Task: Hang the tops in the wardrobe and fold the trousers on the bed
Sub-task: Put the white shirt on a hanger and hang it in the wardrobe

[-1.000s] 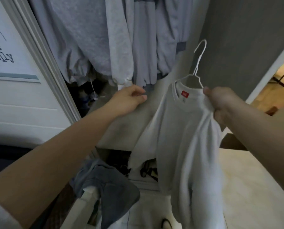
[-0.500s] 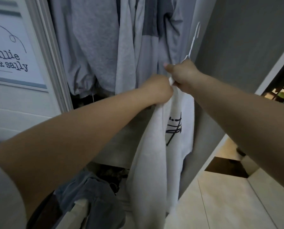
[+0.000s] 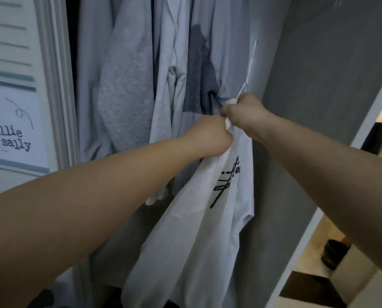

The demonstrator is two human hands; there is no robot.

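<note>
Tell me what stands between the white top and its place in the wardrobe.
The hanging grey tops crowd the space just left of the white top, pressing against it. Both hands, left and right, grip it at the hanger. The rail is out of view.

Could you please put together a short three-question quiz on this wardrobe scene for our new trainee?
1. True or false: both hands grip the white T-shirt near its collar.
2. Which side of the grey hanging clothes is the T-shirt on: A) the left, by the door frame, B) the right, by the grey wall, C) in the middle?
3. What thin white thing rises above the right hand?

Key
1. True: the left hand and the right hand both hold bunched fabric at the top.
2. B.
3. The hanger; its hook tip runs out of clear view.
</note>
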